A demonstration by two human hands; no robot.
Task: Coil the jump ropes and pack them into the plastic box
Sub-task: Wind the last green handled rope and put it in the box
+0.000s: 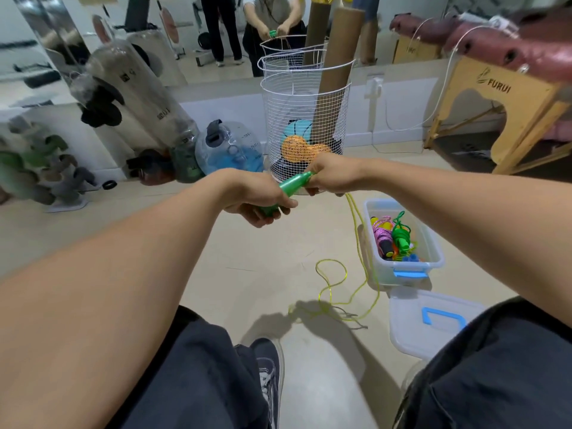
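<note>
Green-handled rope in hand, not yet coiled.

My left hand [263, 201] grips the green handle [289, 188]; my right hand [329, 174] pinches its tip, where the yellow-green cord [332, 283] trails loose on the floor. Several coiled ropes [394, 236] already sit in the plastic box [402, 275], lid [433, 320] off beside it.

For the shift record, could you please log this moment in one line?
hands: left hand and right hand grip green handles | yellow rope trailing on floor | plastic box open
</note>
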